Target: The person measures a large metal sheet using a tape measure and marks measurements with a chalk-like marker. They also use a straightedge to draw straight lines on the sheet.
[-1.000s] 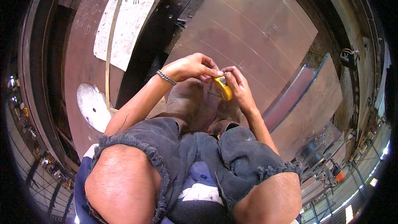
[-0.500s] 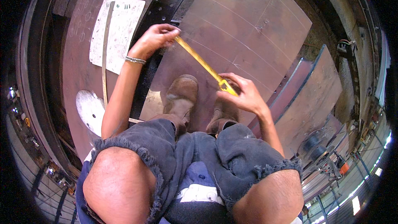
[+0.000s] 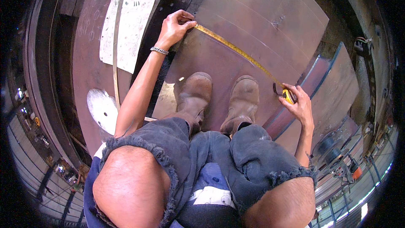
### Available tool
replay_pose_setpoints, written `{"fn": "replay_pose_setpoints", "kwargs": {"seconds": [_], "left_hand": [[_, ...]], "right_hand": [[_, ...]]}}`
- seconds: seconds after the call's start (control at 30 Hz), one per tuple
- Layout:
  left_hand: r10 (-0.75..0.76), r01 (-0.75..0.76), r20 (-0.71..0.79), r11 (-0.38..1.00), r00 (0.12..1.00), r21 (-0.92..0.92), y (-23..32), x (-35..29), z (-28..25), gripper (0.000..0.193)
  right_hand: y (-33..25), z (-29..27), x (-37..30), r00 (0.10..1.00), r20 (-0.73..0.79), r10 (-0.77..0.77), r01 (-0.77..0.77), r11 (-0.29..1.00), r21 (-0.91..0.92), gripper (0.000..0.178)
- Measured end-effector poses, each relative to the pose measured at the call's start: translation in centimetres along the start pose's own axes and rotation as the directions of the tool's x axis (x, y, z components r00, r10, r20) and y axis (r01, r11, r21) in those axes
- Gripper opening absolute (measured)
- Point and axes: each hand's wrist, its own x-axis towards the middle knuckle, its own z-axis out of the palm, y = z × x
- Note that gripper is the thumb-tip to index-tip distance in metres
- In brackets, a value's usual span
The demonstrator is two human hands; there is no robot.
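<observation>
A yellow tape measure point(image 3: 289, 96) has its blade point(image 3: 236, 50) drawn out across a reddish-brown steel plate point(image 3: 253, 12) marked with thin white lines. My left hand point(image 3: 175, 27), with a chain bracelet at the wrist, pinches the end of the blade at the plate's left edge. My right hand point(image 3: 298, 104) is closed round the tape's case near the plate's right edge. A dark loop, probably a strap, hangs by the case. The blade runs slantwise from upper left to lower right, just beyond my boots point(image 3: 244, 95).
To the left, a white sheet point(image 3: 126, 29) lies on another brown plate with a narrow metal strip point(image 3: 116, 50) over it. Below it sits a pale rounded plate with holes point(image 3: 102, 109). A raised steel flange point(image 3: 325, 71) stands at right, with a dark spool point(image 3: 329, 145) lower down.
My right hand has moved right with the tape case, so more blade shows. My left hand, still on the blade's end, has shifted slightly up and right.
</observation>
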Motion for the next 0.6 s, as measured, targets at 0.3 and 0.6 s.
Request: {"fn": "replay_pose_setpoints", "kwargs": {"seconds": [0.3,0.6], "left_hand": [[-0.096,0.092,0.043,0.992,0.994,0.087,-0.6,-0.2,-0.7,0.023],[-0.152,0.16,0.072,0.981,0.986,-0.108,-1.8,-0.4,-0.4,0.024]], "right_hand": [[0.3,0.6,1.1,0.995,-0.062,-0.074,0.07,0.995,-0.071,0.053],[3.1,2.1,-0.6,0.993,-0.116,0.006,-0.026,0.985,-0.169,0.056]]}}
